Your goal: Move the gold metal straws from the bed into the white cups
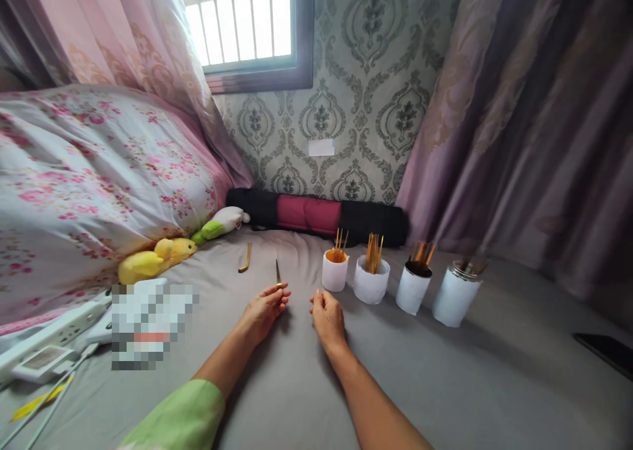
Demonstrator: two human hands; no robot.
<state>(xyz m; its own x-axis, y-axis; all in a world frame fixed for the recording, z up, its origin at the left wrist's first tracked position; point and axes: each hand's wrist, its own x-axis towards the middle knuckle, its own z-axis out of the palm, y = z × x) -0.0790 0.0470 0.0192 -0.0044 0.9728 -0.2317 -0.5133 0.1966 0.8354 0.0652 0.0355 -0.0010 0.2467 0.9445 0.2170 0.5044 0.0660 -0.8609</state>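
Observation:
My left hand has thumb and fingers pinched at the gold-coloured lower end of a slim, pointed tool. Its dark tip points away from me; its exact kind is too small to tell. To the right, my right hand has its fingers curled together just above the grey sheet; whatever may be in them is hidden. Beyond it stands a white-wrapped cup with an orange inside and a few thin gold sticks. Farther left, a gold bent piece with thin prongs lies on the sheet.
Three more white-wrapped containers, a wide one, a dark-mouthed one and a jar, hold thin sticks at right. A black and red roll lies along the wall. Plush toys and a power strip are left.

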